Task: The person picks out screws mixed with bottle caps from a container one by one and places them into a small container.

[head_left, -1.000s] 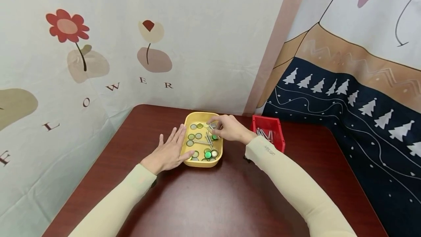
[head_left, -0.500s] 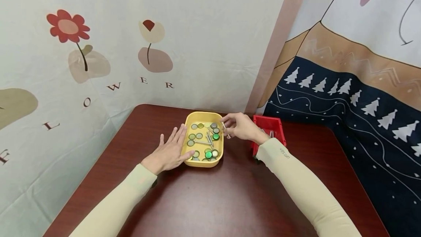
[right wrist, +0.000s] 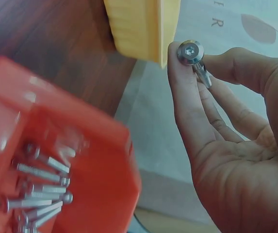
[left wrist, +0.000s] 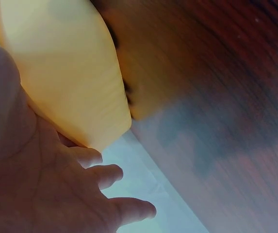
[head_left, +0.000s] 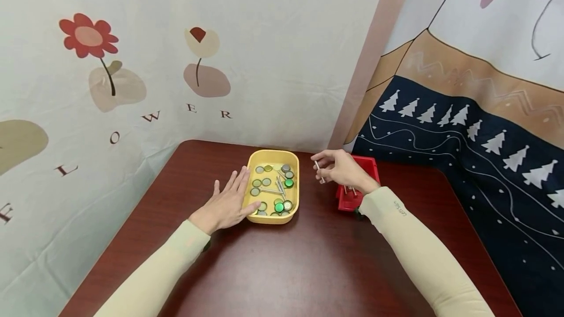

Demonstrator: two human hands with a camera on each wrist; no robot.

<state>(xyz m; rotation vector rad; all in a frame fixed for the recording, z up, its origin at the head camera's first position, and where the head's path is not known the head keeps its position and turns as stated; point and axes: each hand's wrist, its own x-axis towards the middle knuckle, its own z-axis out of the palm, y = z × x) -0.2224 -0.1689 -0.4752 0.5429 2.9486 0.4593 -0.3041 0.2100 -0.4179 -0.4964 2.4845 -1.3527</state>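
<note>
A: Right hand (head_left: pixel 342 167)?
B: Right of centre. Pinching one bolt (head_left: pixel 319 172) between thumb and fingers, over the table (head_left: pixel 264 268); a pinch likely suits so slim a shank. Socket head faces the viewer in the right wrist view.
A: Left hand (head_left: pixel 226 204)?
B: Centre. Fingers straight, grasping nothing, laid against the left side of the yellow tray (head_left: pixel 273 219), presumably to steady it.
A: Tray contents?
B: Bottle caps (head_left: pixel 288 183), mixed with loose bolts (head_left: pixel 271 191).
A: Red bin (head_left: pixel 351 204)?
B: Right of centre, partly behind the right hand, probably for easy reach. Holds further bolts (right wrist: pixel 40 172), lower left of the right wrist view.
</note>
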